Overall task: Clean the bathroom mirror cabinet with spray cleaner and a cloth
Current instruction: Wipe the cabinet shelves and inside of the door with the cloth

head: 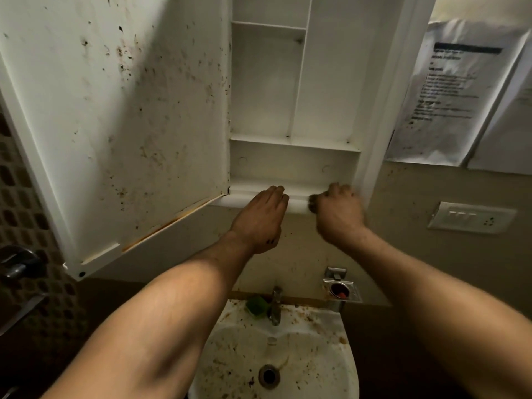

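- Two bare forearms reached up from the bottom of the view, over a stained sink [342,367] with its tap [276,305].
- The left hand [260,218] lay flat, fingers together and extended, palm on the bottom front edge of the cabinet [267,198], gripping nothing.
- The right hand [338,211] was curled into a fist on the same edge near the right corner; something dark showed at its fingers, too blurred to identify.
- The cabinet door [121,119] stood open to the left, its inner face spattered with brown spots.
- The shelves [293,141] inside were bare.
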